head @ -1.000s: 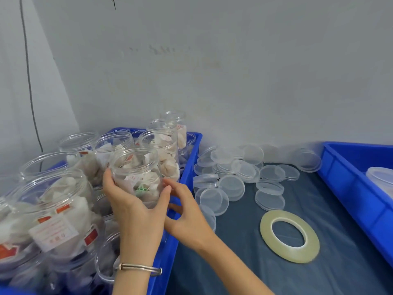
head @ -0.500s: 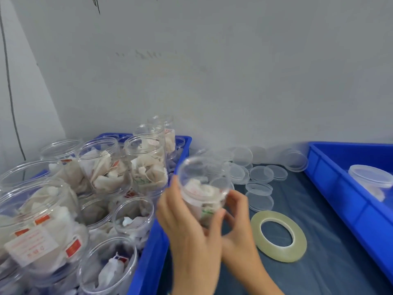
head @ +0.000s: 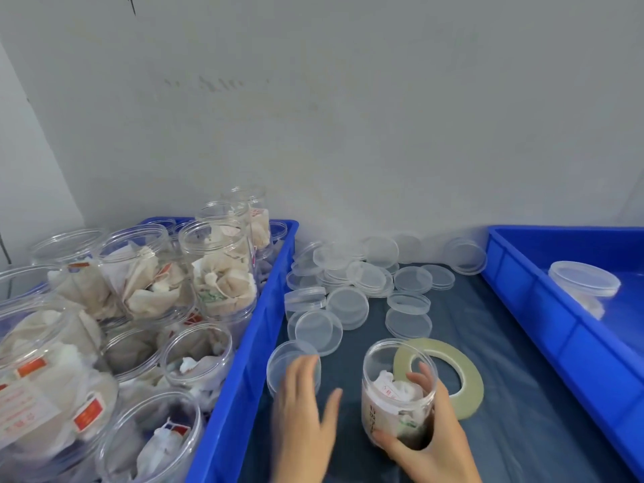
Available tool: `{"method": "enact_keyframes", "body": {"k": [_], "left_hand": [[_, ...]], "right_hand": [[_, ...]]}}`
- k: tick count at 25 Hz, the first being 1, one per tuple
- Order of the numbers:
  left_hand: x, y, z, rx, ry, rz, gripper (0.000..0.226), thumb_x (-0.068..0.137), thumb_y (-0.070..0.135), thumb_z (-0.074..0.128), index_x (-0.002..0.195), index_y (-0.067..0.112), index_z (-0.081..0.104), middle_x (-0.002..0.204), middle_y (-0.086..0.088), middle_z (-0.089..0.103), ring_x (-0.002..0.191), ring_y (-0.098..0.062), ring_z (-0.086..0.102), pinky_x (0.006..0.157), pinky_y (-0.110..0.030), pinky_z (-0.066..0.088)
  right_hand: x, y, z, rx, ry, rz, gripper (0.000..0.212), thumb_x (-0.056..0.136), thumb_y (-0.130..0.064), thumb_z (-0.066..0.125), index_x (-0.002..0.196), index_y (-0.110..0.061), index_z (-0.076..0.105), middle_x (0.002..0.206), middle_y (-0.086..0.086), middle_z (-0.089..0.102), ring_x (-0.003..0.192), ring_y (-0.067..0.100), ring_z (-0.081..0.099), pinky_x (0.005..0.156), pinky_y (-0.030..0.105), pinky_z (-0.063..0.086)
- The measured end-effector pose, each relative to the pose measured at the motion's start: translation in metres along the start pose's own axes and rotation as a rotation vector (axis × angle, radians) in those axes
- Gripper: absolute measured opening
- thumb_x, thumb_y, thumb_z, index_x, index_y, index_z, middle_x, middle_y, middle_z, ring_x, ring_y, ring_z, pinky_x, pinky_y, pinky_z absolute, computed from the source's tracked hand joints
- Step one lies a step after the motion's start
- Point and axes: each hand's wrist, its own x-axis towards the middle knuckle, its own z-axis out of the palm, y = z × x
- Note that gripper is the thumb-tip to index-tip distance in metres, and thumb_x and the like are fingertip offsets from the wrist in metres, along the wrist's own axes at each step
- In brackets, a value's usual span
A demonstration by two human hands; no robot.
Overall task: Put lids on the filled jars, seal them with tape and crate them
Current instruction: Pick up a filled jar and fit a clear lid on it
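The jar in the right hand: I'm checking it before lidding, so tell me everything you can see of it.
The jar is a clear, round plastic container with a wide open mouth and no lid. Inside lie pale, cloth-like pouches and printed paper, filling roughly its lower half. It stands upright, slightly tilted, on the dark table covering, just in front of the tape roll, which shows through its wall. The right hand grips it, fingers curled round its right side and thumb across the lower front. The left hand does not touch it.
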Motion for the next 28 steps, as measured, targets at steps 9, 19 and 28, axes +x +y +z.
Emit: {"method": "enact_keyframes", "body": {"k": [9, 19, 28], "left_hand": [[-0.056, -0.036, -0.002, -0.161, -0.112, -0.14, 0.008, 0.092, 0.031, 0.06, 0.09, 0.024, 0.059, 0.094, 0.016, 0.057, 0.09, -0.005, 0.056, 0.072, -0.021, 0.044], [-0.027, -0.032, -0.02, -0.99, -0.044, -0.586, 0.019, 0.084, 0.0, 0.064, 0.069, 0.005, 0.053, 0.067, -0.002, 0.054, 0.058, -0.014, 0.041, 0.05, -0.023, 0.033], [-0.059, 0.06, -0.064, -1.193, 0.135, 0.052, 0.015, 0.079, 0.023, 0.077, 0.074, 0.03, 0.065, 0.078, 0.011, 0.067, 0.068, -0.018, 0.059, 0.067, -0.02, 0.05]], "right_hand": [[-0.002, 0.003, -0.019, -0.128, -0.025, 0.026, 0.106, 0.047, -0.024, 0.092, 0.122, -0.057, 0.025, 0.118, -0.036, 0.046, 0.108, -0.023, 0.043, 0.078, -0.002, 0.038], [-0.007, -0.002, -0.031, -0.191, -0.123, -0.021, 0.107, 0.06, -0.008, 0.087, 0.141, -0.032, 0.021, 0.136, -0.023, 0.038, 0.119, -0.023, 0.036, 0.092, 0.001, 0.035], [0.01, -0.073, -0.069, 0.103, 0.14, -0.285, 0.059, 0.09, -0.027, 0.061, 0.136, -0.055, 0.036, 0.139, -0.023, 0.046, 0.128, 0.002, 0.046, 0.096, 0.028, 0.049]]}}
